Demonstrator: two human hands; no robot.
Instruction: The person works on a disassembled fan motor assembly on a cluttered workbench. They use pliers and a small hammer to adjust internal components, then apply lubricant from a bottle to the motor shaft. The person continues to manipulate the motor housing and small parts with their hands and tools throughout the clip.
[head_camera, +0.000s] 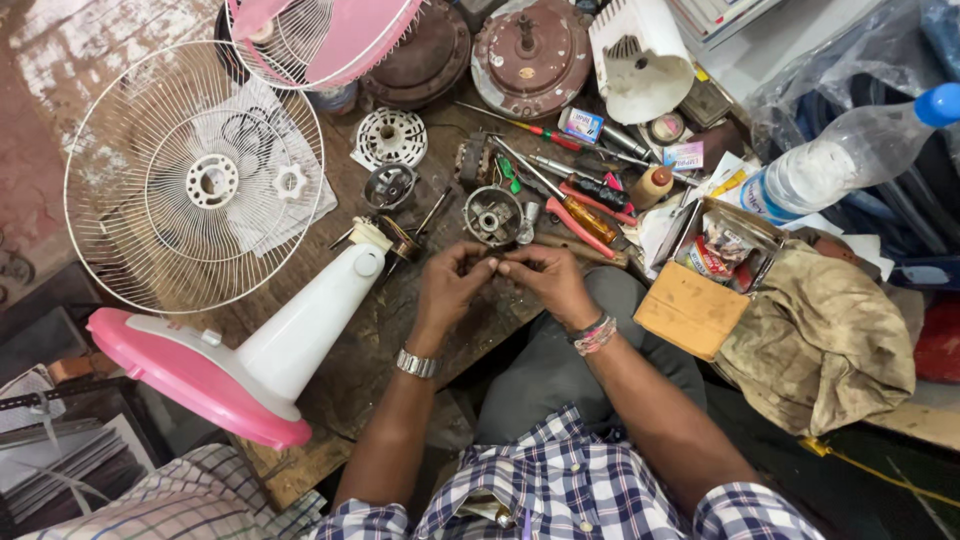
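We pinch a small dark part (490, 266) between both hands, left hand (452, 283) and right hand (550, 280) closed on it over the near bench edge, close to our eyes; the round motor housing (492, 215) waits just beyond, screwdrivers (575, 195) to its right.

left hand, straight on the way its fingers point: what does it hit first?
The left hand points up and right, its fingertips already against the right hand. Past those, probably the round metal motor housing; depth is unclear.
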